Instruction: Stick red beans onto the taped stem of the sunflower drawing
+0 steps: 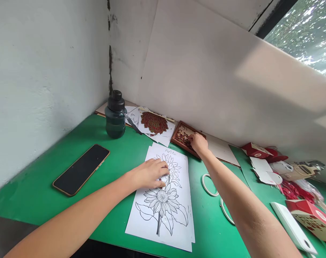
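Note:
My left hand (153,173) rests on a sheet of white paper (141,225) printed with line-drawn sunflowers. Its fingers are bent and its thumb is apart from them, with a tiny dark red spot near the fingertips. Another sheet lies underneath, its edge showing on the right. My right hand (199,142) reaches into a brown wooden tray (182,146) of small red and brown beads or seeds (183,135). Its fingertips are pinched together among them; what they hold is too small to make out. Left of the tray, a red and brown flower-shaped piece (154,123) lies on papers.
A dark water bottle (115,116) stands near the wall, and a phone (81,169) lies on the green table (109,218). Two white loops (208,185) sit by my right forearm. Red boxes (256,149), red strands (294,190) and a white slab (293,226) are farther right.

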Action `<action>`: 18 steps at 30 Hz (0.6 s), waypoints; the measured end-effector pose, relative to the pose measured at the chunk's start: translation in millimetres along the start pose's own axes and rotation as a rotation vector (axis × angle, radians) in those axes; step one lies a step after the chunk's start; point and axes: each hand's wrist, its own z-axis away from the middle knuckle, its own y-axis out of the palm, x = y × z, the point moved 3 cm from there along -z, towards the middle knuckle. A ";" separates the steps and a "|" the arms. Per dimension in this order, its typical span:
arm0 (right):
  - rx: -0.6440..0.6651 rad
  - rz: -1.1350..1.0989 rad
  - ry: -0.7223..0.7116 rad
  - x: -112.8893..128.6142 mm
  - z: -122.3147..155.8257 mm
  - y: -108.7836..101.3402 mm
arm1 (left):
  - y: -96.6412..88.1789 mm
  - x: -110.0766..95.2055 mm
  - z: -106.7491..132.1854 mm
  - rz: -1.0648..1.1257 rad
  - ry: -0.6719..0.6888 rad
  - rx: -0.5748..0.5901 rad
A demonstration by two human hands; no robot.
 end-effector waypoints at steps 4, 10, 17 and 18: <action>-0.040 -0.075 -0.051 -3.8 3.9 -3.0 | -0.8 -1.0 -0.6 0.011 0.002 -0.005; -0.278 -0.263 -0.029 5.4 27.7 -19.0 | -4.2 1.9 -0.1 0.060 -0.013 0.021; -0.274 -0.493 -0.374 39.8 179.9 -50.7 | -3.0 9.7 -0.1 0.146 -0.028 0.034; -0.255 -0.554 -0.449 43.9 208.1 -50.6 | -3.4 9.9 -0.1 0.157 -0.035 0.035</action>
